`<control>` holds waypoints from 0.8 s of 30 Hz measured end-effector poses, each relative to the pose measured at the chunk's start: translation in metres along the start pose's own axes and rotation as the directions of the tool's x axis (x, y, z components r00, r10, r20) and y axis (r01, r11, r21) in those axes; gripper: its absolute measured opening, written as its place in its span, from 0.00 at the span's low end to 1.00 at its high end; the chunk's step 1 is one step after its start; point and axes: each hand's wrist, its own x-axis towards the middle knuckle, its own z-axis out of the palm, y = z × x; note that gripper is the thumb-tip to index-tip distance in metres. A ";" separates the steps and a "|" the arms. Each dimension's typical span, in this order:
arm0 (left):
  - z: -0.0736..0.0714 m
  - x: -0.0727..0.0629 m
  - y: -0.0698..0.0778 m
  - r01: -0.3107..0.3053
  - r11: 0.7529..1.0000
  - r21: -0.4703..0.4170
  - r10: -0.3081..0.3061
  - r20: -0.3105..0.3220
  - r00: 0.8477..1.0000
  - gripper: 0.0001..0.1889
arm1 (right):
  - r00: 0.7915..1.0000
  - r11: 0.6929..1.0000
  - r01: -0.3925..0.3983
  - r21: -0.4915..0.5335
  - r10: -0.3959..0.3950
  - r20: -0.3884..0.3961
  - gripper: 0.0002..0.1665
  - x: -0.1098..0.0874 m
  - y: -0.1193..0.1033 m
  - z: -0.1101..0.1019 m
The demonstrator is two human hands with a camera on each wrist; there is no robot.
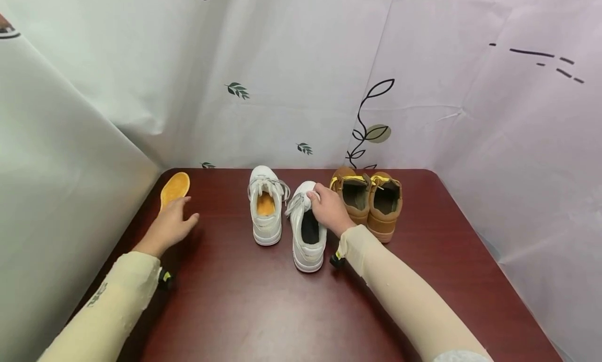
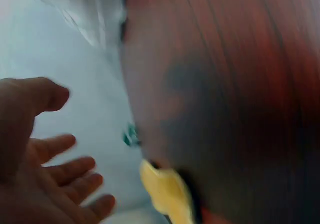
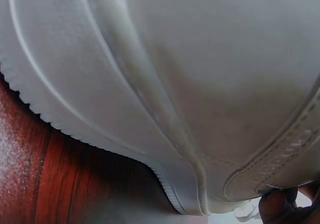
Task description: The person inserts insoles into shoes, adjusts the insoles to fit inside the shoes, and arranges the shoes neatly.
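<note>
A yellow insole (image 1: 176, 186) lies at the table's far left corner. My left hand (image 1: 170, 225) hovers just in front of it, thumb and fingers spread. In the left wrist view a gap shows between those fingers and the insole (image 2: 167, 194). My right hand (image 1: 328, 208) holds the right-hand white sneaker (image 1: 308, 255) near its laces and tongue, with a dark inside showing. The right wrist view is filled by the sneaker's side (image 3: 200, 58), with fingertips at the lower right. To its left stands another white sneaker (image 1: 267, 229), yellow inside.
Two brown shoes (image 1: 383, 223) with yellow laces stand side by side right of my right hand. Everything sits on a dark red table (image 1: 244, 304). Pale printed curtains (image 1: 282, 90) hang behind the table and along both sides.
</note>
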 end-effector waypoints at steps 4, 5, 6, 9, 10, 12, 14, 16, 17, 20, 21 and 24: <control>-0.004 0.002 -0.027 0.051 0.995 0.083 -0.057 0.075 0.996 0.32 | 1.000 1.000 -0.005 0.002 0.005 -0.004 0.15 -0.001 0.001 0.002; -0.004 0.002 -0.033 0.057 0.994 0.090 -0.066 0.096 0.993 0.30 | 1.000 1.000 -0.006 0.005 0.006 -0.004 0.15 -0.002 0.001 0.002; -0.004 0.001 -0.038 0.063 0.994 0.092 -0.074 0.117 0.990 0.28 | 1.000 1.000 -0.008 0.007 0.008 -0.003 0.15 -0.002 0.001 0.002; -0.004 -0.001 -0.047 0.078 0.994 0.074 -0.089 0.168 0.982 0.21 | 1.000 1.000 -0.003 0.007 0.003 -0.006 0.15 -0.001 0.001 0.001; -0.004 -0.002 -0.048 0.088 0.994 0.066 -0.099 0.185 0.978 0.21 | 1.000 1.000 0.003 0.006 -0.002 -0.009 0.15 -0.001 0.001 0.002; -0.005 -0.004 -0.049 0.099 0.994 0.053 -0.108 0.201 0.974 0.22 | 1.000 1.000 0.011 0.000 -0.011 -0.019 0.15 0.000 0.002 0.002; -0.006 -0.005 -0.049 0.110 0.993 0.051 -0.118 0.208 0.971 0.22 | 0.999 1.000 0.016 -0.006 -0.016 -0.027 0.15 0.001 0.002 0.002; -0.008 -0.007 -0.048 0.117 0.991 0.058 -0.127 0.216 0.968 0.22 | 1.000 1.000 0.017 -0.007 -0.017 -0.025 0.16 0.000 0.003 0.002; -0.008 -0.008 -0.047 0.115 0.991 0.070 -0.127 0.214 0.968 0.21 | 1.000 1.000 0.016 -0.008 -0.016 -0.023 0.16 0.000 0.003 0.003; -0.010 -0.011 -0.044 0.103 0.988 0.115 -0.125 0.199 0.972 0.18 | 1.000 1.000 0.006 -0.006 -0.006 -0.014 0.16 0.000 0.004 0.004; -0.011 -0.012 -0.043 0.099 0.987 0.126 -0.123 0.194 0.973 0.18 | 1.000 1.000 0.002 -0.004 -0.002 -0.012 0.16 0.000 0.004 0.004; -0.012 -0.015 -0.039 0.106 0.983 0.152 -0.135 0.194 0.972 0.20 | 1.000 1.000 -0.008 -0.001 0.008 -0.011 0.15 0.000 0.004 0.005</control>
